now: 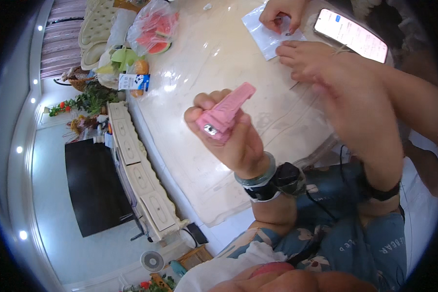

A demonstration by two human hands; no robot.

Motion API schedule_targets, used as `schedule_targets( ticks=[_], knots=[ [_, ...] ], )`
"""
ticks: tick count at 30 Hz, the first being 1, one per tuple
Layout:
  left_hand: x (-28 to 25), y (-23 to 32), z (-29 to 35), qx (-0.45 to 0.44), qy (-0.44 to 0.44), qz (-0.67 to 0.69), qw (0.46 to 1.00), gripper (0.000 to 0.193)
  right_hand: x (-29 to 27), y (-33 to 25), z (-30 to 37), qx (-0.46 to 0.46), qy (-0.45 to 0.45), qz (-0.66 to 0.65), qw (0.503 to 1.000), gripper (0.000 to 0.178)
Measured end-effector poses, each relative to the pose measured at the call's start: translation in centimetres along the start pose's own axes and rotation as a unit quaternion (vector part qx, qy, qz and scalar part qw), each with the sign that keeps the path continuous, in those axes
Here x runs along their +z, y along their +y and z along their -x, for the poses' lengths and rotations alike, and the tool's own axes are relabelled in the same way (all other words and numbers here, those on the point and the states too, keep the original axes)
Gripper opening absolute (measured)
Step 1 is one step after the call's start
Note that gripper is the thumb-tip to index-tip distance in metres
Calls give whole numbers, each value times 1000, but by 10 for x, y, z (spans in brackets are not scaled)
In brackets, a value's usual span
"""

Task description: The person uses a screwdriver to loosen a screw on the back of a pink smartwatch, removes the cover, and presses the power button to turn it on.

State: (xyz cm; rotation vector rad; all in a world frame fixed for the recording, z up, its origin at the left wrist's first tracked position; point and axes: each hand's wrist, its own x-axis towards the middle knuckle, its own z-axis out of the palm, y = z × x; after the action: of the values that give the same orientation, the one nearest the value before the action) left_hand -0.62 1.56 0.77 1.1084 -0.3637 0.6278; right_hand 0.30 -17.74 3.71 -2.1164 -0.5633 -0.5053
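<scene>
My left hand (236, 141) is raised over the table, its fingers wrapped round a pink wristwatch (224, 113). The strap sticks up and to the right past the thumb, and a small silvery part faces me. My right hand (338, 92) is smeared by motion, close in front of another person's forearm; its fingers do not show clearly. Across the table, the other person's hands (301, 56) work over a white plastic bag (263, 34), with a tiny dark piece pinched in one of them.
A lit phone (350, 36) lies at the far right of the table (180, 160). Cut watermelon (158, 34) in clear plastic, orange fruit (141, 66) and a blue-and-white packet (134, 82) are at the far left. Beyond the table's left edge stands a white cabinet (138, 170).
</scene>
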Motion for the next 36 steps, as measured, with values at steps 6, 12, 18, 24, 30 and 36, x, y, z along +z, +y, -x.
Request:
schedule_targets(
  ticks=[6, 12, 18, 24, 30, 36],
  knots=[
    [-25, 27, -4, 46, 100, -47, 993, 67, 60, -32, 5, 105, -247, 138, 953, 13],
    [-8, 55, -2, 83, 91, -15, 992, 64, 82, -12, 17, 69, -183, 252, 948, 8],
    [-29, 99, -1, 124, 31, -92, 988, 56, 16, -108, 30, -139, -459, -181, 859, 15],
    [-43, 144, 27, 50, 50, -35, 997, 55, -33, -195, 85, -324, -583, -340, 664, 40],
    [-61, 164, 67, 32, 90, -144, 985, 53, -33, -227, 136, -263, -688, -360, 573, 55],
    [-86, 167, 103, 27, 107, -143, 983, 49, -16, -244, 181, -304, -583, -335, 676, 57]
  ],
)
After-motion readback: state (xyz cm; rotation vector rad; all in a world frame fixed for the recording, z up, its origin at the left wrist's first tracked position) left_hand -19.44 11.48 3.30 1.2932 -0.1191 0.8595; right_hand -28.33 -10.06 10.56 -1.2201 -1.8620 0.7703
